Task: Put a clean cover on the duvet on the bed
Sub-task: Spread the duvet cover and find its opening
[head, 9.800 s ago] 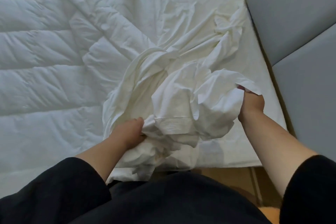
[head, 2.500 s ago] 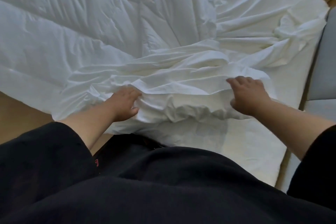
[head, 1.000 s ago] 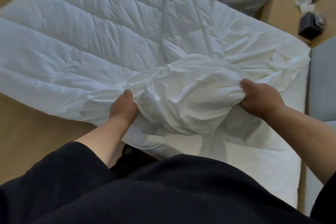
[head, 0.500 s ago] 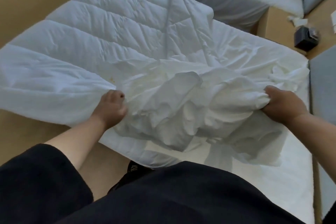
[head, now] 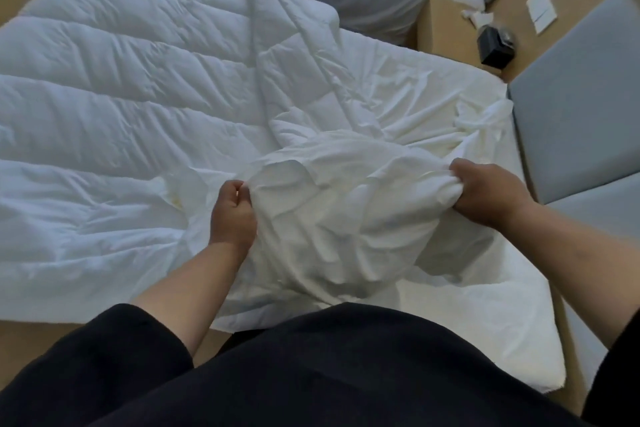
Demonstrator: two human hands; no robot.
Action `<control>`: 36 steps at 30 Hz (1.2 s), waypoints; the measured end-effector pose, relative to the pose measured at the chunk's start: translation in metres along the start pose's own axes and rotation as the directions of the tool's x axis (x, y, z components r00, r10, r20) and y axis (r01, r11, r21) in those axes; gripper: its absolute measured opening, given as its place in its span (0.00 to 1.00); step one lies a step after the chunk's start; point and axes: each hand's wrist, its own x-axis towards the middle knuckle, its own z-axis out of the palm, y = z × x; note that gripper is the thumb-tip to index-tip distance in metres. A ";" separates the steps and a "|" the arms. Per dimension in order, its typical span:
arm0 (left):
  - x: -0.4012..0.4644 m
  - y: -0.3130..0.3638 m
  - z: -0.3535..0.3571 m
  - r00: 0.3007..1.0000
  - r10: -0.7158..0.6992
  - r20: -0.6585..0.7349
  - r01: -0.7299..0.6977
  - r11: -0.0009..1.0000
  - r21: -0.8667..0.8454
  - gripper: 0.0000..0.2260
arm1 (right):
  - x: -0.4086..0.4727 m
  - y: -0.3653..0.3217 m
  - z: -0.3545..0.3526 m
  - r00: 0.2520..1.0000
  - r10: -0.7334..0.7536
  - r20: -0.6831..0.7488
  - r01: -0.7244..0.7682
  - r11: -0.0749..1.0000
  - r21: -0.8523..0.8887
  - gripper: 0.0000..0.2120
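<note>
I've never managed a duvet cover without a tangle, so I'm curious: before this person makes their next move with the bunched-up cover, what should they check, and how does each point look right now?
1. Left hand grips the cover: ok, fingers curled round a fold.
2. Right hand grips the cover: ok, fabric bunched in the fist.
3. Cover's opening found and spread between the hands: cannot tell, the cloth is too crumpled.
4. Duvet lying flat: not ok, one part is folded up into a ridge near the middle.
5. Duvet fully on the bed: not ok, its left side hangs over the edge.
6. Duvet corner inside the cover: cannot tell.
</note>
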 end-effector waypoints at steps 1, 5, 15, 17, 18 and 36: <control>0.007 0.007 -0.007 0.996 0.038 0.082 -0.040 0.999 0.023 0.08 | -0.001 0.001 0.000 1.000 0.010 0.006 -0.010 1.000 -0.007 0.10; 0.032 0.005 -0.044 0.782 -0.063 0.620 -0.489 0.555 0.673 0.17 | -0.001 0.007 0.000 1.000 0.003 -0.006 -0.003 0.999 -0.042 0.13; 0.096 -0.036 -0.091 0.852 -0.392 0.348 -0.257 0.268 0.929 0.19 | -0.030 0.004 0.049 0.995 -0.064 0.075 0.074 0.986 -0.152 0.13; 0.087 -0.048 -0.079 0.826 -0.418 0.378 -0.300 0.243 0.923 0.18 | -0.045 0.002 0.067 0.983 -0.067 0.172 0.097 0.980 -0.176 0.14; 0.081 -0.050 -0.072 0.806 -0.442 0.393 -0.310 0.250 0.917 0.17 | -0.053 0.002 0.076 0.973 -0.063 0.223 0.103 0.979 -0.174 0.13; 0.047 0.089 0.253 0.686 -0.041 0.727 -0.668 0.363 0.650 0.35 | -0.044 0.069 0.136 0.824 -0.355 0.441 0.043 0.816 0.577 0.28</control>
